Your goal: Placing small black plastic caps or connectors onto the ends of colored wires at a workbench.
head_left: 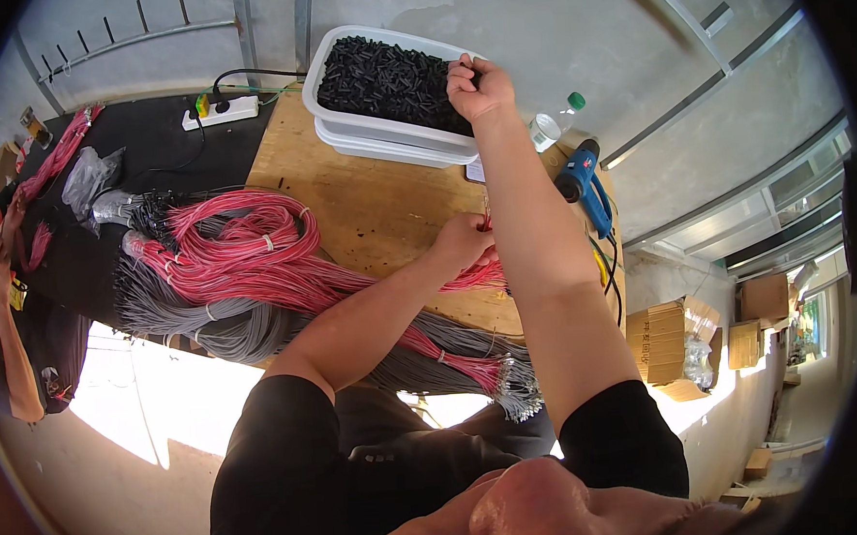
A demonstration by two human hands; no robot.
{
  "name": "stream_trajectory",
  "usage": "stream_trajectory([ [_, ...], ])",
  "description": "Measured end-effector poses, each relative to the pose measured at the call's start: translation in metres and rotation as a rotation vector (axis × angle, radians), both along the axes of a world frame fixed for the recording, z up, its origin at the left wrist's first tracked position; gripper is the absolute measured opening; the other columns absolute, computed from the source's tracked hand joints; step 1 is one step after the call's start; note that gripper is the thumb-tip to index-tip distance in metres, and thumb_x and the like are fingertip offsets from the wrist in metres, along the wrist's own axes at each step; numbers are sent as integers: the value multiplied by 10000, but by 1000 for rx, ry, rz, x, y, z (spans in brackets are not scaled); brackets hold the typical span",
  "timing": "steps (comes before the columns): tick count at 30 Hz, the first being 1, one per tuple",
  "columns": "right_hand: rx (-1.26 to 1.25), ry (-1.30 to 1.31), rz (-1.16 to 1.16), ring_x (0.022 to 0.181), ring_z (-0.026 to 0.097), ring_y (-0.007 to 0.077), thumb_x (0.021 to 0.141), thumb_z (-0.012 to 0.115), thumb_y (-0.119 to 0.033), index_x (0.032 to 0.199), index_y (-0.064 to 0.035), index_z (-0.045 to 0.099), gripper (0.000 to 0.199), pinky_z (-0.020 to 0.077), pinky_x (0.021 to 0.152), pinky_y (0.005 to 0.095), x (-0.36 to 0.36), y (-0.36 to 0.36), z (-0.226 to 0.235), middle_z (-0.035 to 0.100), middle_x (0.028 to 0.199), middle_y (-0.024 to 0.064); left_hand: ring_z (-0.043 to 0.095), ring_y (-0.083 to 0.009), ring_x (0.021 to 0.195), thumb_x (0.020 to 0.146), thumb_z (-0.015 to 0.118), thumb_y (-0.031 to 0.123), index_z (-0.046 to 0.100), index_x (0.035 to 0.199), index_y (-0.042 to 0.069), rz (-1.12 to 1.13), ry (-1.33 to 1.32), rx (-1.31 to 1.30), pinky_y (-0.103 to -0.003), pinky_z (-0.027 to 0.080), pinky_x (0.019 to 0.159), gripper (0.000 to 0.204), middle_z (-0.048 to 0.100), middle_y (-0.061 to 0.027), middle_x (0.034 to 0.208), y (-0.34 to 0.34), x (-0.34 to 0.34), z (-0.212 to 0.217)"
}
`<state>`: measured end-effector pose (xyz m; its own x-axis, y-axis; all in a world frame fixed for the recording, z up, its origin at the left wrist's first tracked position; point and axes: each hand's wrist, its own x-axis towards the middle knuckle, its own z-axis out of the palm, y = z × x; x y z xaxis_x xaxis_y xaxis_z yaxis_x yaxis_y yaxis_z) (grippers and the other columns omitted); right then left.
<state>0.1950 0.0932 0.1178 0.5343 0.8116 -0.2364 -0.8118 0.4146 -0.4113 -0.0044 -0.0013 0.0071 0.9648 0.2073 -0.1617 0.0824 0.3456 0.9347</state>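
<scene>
My right hand (480, 88) is closed above the right end of a white tub (398, 143) of short black tube pieces (380, 81). Something dark shows between its curled fingers and looks like some of those pieces. My left hand (463, 243) is closed in a pinch over the wooden table, on red wires whose thin ends stick up beside my right forearm. That forearm partly hides the wires. Bundled red wires (253, 243) lie to the left, tied in loops, with grey cables (208, 323) under and in front of them.
A blue heat gun (579, 177) and a bottle with a green cap (572, 110) stand right of the tub. A white power strip (222, 113) lies on the black table (166, 165). Another person's arm (10, 328) is at far left. Cardboard boxes (660, 343) sit at right.
</scene>
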Motion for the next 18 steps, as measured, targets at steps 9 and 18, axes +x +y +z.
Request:
stream_trajectory([
  [9, 6, -28, 90, 608, 437, 126, 1012, 443, -76, 1012, 34, 536, 144, 327, 434, 199, -7, -35, 27, 516, 833, 97, 571, -136, 576, 971, 610, 82, 657, 886, -47, -53, 0, -143, -271, 436, 505, 162, 643, -84, 722, 0, 2, -7],
  [18, -224, -555, 27, 638, 466, 96, 1004, 532, -129, 1098, 37, 571, 194, 326, 438, 178, -20, -189, 12, 554, 874, 77, 635, -111, 650, 921, 699, 104, 670, 980, 29, -27, 25, -200, -246, 481, 523, 99, 695, -56, 811, 4, 6, -19],
])
